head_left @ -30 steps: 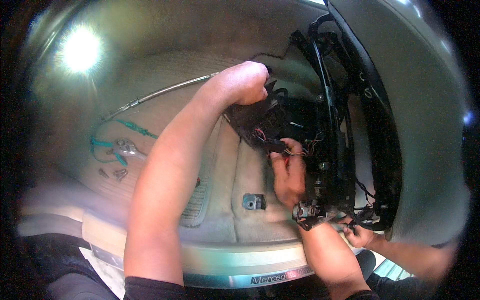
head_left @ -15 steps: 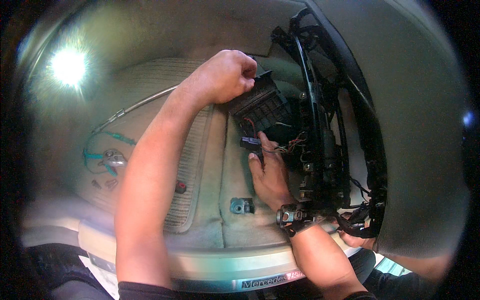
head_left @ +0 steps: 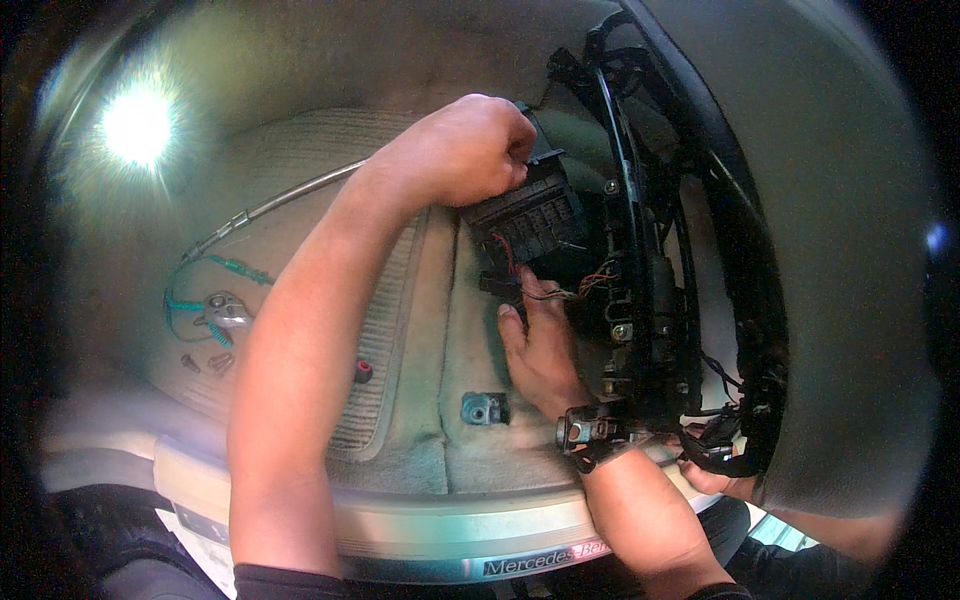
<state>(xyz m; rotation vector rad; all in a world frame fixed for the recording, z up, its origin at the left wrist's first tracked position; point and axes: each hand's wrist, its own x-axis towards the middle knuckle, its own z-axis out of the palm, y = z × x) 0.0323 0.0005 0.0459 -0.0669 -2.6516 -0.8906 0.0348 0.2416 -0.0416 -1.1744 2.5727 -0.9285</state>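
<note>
My left hand [head_left: 470,145] is closed on the upper end of a black ribbed plastic box [head_left: 530,210], tilted beside a dark metal frame. My right hand [head_left: 540,350] lies below it, fingers stretched upward and thumb apart, touching a small black connector [head_left: 498,285] and thin coloured wires [head_left: 595,278]. My right wrist passes behind a metal bracket [head_left: 585,432] at the foot of the black frame [head_left: 625,200]. A small square metal fitting [head_left: 484,407] lies on the carpet left of that wrist.
Another person's hand [head_left: 705,475] is at the frame's lower right. A grey padded panel [head_left: 840,280] fills the right side. Left on the carpet [head_left: 445,460] are a silver tube [head_left: 275,205], pliers with teal cord [head_left: 225,310], several small screws and a bright lamp [head_left: 140,125]. A sill [head_left: 400,520] runs along the front.
The view has shifted. My left hand with the box rose from a second ago and has since edged right. My right thumb moved leftward away from the wires, then stayed about still.
</note>
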